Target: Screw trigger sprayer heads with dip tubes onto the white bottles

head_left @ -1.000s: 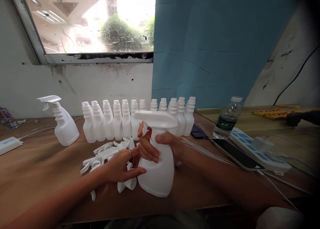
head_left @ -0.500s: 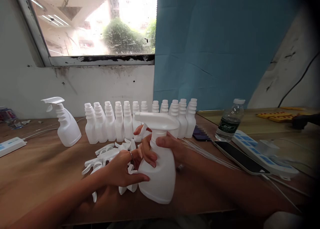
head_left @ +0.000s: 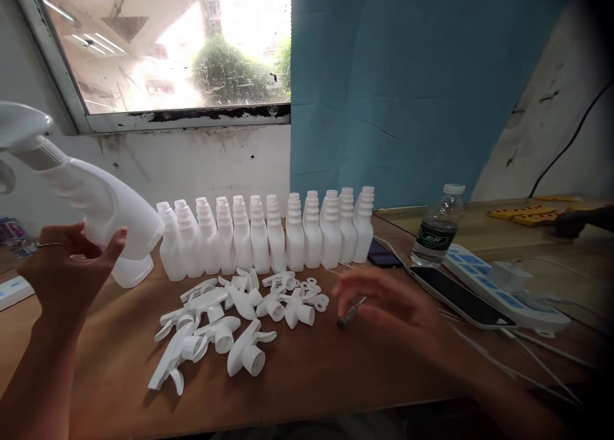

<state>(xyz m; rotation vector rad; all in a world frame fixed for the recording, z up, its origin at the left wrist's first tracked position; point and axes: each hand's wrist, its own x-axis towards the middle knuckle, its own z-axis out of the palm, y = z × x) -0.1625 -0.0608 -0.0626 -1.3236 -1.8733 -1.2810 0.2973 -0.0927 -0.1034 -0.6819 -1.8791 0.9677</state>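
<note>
My left hand (head_left: 64, 267) grips a white spray bottle (head_left: 91, 200) by its body and holds it up, tilted, at the far left, its trigger head toward the frame's left edge. Behind it a second bottle's base (head_left: 130, 270) shows on the table. My right hand (head_left: 388, 302) hovers open and blurred over the table, fingers spread, just right of a small dark pen-like item (head_left: 350, 312). A row of several white capless bottles (head_left: 268, 235) stands along the wall. A heap of white trigger spray heads (head_left: 230, 322) lies in front of them.
A water bottle (head_left: 437, 229), a black phone (head_left: 458, 293), a white and blue power strip (head_left: 499, 286) with cables and thin white tubes (head_left: 384, 248) lie at the right. Yellow pieces (head_left: 527, 215) rest far right. Another power strip (head_left: 12, 291) sits at the left edge.
The bottle with its trigger head left the table centre; my left hand carried it up and to the far left. My right hand let go and now hovers open over the table.
</note>
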